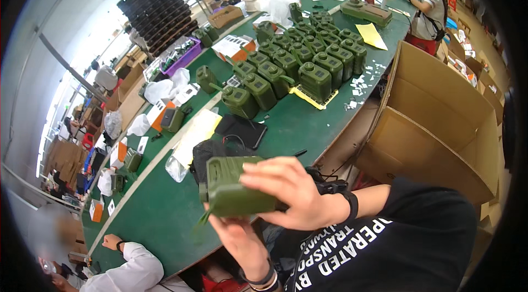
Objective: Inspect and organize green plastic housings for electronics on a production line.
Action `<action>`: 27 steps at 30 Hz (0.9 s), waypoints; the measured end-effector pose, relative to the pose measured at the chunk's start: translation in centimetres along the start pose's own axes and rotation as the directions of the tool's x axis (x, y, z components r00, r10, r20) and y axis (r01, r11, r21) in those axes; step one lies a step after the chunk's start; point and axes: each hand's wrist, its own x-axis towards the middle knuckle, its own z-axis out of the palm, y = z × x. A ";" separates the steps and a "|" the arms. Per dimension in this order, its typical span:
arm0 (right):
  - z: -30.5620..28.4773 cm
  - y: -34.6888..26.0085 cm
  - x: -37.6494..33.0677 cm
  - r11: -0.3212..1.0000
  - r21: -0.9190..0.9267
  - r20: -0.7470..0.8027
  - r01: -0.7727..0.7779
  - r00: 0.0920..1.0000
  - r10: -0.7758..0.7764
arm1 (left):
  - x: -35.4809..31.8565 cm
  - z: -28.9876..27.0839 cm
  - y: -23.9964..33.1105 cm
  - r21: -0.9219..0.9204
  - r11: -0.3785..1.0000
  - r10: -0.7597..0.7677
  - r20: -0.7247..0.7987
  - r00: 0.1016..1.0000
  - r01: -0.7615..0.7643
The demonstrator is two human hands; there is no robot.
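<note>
A green jerrycan-shaped device (224, 182) is held between my two hands above the near edge of the table, tipped on its side. My right hand (291, 185) grips its right end, with fingers laid over the upper face. Below it, my left hand (239, 240) supports the underside; the device hides part of those fingers. A thin green strap (204, 217) hangs at its lower left corner. Just behind it lie a dark mesh pouch (203, 153) and a flat black pad (242, 130). Farther back stand several rows of matching green jerrycan-shaped devices (315, 80).
The green table (291, 132) holds a yellow sheet with plastic (192, 138), white scraps (360, 84) and orange-white boxes (234, 46). A large open cardboard box (429, 143) stands at the right. A white-sleeved arm (135, 262) rests at the near left; another person (432, 11) is far right.
</note>
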 end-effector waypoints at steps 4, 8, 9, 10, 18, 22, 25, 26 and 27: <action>0.9 -1.5 -1.1 0.970 -0.090 -0.018 0.225 0.974 -0.227 | -1.1 -2.0 -1.0 -0.159 0.981 -0.110 0.033 0.993 0.114; 0.4 -1.3 -1.8 0.936 0.202 0.019 0.288 0.955 -0.298 | -1.0 -4.2 -1.2 -0.300 0.935 -0.189 0.033 0.981 0.191; 0.3 -1.0 -1.7 0.913 0.305 0.002 0.270 0.959 -0.284 | -0.8 -4.5 -1.1 -0.329 0.922 -0.198 0.044 0.979 0.201; 0.1 -0.7 -1.5 0.912 0.343 0.010 0.225 0.970 -0.243 | -0.6 -4.6 -1.1 -0.325 0.924 -0.197 0.043 0.980 0.200; -0.2 2.5 0.8 0.917 0.399 0.079 0.002 0.996 -0.036 | 7.4 -4.7 0.6 0.138 0.988 -0.071 -0.027 0.997 0.074; -1.0 5.1 1.2 0.923 0.356 0.094 -0.144 0.989 0.118 | 21.5 -6.3 0.2 0.617 0.787 0.004 -0.020 1.000 0.009; -1.1 6.4 1.9 0.922 0.329 0.103 -0.206 0.978 0.181 | 32.7 -5.8 -4.7 0.761 0.648 -0.176 0.115 0.978 0.027; -1.2 6.8 2.2 0.918 0.319 0.116 -0.235 0.971 0.208 | 35.6 -5.5 -7.1 0.832 0.553 -0.190 0.072 0.979 0.046; -1.4 7.2 2.4 0.920 0.309 0.108 -0.241 0.970 0.218 | 38.0 -5.3 -9.6 0.861 0.507 -0.213 0.084 0.974 0.036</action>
